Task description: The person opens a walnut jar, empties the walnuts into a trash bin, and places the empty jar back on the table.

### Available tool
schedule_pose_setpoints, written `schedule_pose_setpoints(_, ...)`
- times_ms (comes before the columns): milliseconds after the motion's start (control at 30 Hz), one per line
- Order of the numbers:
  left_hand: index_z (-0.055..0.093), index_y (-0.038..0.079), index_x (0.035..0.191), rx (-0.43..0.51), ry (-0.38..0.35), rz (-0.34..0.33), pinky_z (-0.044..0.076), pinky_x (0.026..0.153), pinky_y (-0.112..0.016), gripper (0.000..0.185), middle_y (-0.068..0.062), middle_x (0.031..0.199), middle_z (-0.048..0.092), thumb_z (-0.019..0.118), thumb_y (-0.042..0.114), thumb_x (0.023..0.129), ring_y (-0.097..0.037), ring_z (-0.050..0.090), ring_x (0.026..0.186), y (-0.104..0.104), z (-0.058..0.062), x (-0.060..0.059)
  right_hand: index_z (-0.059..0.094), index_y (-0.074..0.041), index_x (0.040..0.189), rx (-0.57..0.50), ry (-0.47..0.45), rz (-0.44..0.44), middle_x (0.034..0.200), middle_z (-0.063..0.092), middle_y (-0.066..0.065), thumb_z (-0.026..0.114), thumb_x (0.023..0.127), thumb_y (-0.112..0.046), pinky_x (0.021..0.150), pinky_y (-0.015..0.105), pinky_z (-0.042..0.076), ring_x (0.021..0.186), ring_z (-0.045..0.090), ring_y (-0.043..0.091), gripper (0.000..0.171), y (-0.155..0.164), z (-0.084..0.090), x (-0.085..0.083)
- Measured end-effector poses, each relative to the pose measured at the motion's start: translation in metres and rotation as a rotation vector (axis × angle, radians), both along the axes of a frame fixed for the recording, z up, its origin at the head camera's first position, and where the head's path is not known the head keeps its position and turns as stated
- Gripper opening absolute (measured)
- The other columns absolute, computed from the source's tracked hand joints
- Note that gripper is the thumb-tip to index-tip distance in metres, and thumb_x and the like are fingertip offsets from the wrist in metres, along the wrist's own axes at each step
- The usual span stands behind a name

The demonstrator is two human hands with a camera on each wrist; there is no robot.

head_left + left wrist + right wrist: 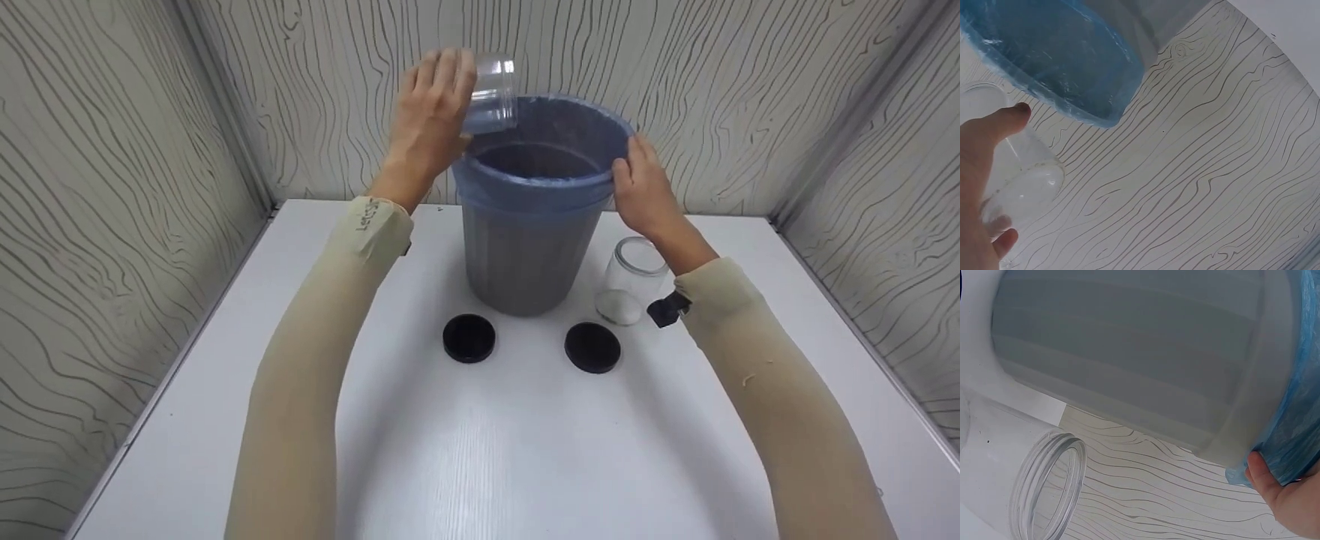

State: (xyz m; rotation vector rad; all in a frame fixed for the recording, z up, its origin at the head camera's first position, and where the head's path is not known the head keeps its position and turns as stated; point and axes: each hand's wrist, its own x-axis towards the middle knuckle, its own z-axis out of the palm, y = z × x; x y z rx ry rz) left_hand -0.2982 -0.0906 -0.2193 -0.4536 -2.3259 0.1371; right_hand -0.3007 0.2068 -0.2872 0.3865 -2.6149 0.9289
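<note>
A grey bin (525, 255) lined with a blue bag (540, 176) stands at the back middle of the white table (480, 442). My left hand (431, 112) grips a clear jar (491, 94), tipped on its side with its mouth over the bin's left rim. In the left wrist view the jar (1019, 180) lies in my left hand (982, 169) beside the blue bag (1055, 56). My right hand (645, 187) holds the bin's right rim; its thumb (1264, 475) presses the bag's edge (1292, 433). A second clear jar (630, 281) with white powder at its bottom stands upright right of the bin.
Two black lids (469, 337) (592, 347) lie flat on the table in front of the bin. Wood-grain patterned walls (112, 187) close in the table on the left, back and right. The open mouth of the second jar (1044, 489) fills the lower left of the right wrist view.
</note>
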Motion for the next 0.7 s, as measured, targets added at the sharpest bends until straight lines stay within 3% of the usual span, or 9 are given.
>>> schedule_pose_setpoints(233,0.028,0.002,0.144,0.314,-0.106,0.003,0.027,0.107,-0.038,0.094,-0.016,0.141,0.039,0.076,0.045,0.075,-0.031,0.035,0.13,-0.011,0.002,0.004,0.014,0.01,0.146,0.003,-0.01,-0.003,0.153,0.011,0.026,0.021,0.1,-0.03,0.113,0.039,0.006,0.141,0.008,0.034,0.062,0.002,0.003,0.0)
schedule_pose_setpoints(433,0.025,0.007,0.147,0.625,-0.242,-0.018,0.026,0.106,-0.028,0.104,-0.009,0.143,0.038,0.078,0.052,0.07,-0.021,0.035,0.13,-0.025,-0.007,0.01,0.013,0.011,0.146,0.002,-0.003,-0.003,0.152,0.01,0.027,0.021,0.1,-0.028,0.113,0.038,0.006,0.141,0.008,0.034,0.061,0.004,0.004,0.001)
schedule_pose_setpoints(700,0.029,0.011,0.145,0.974,-0.296,-0.157,0.035,0.097,-0.026,0.102,-0.004,0.137,0.043,0.083,0.047,0.066,-0.014,0.041,0.123,-0.043,-0.03,0.015,0.014,0.009,0.147,-0.005,0.005,-0.013,0.153,0.01,0.025,0.021,0.099,-0.027,0.113,0.037,0.006,0.142,0.008,0.034,0.06,0.006,0.006,-0.001)
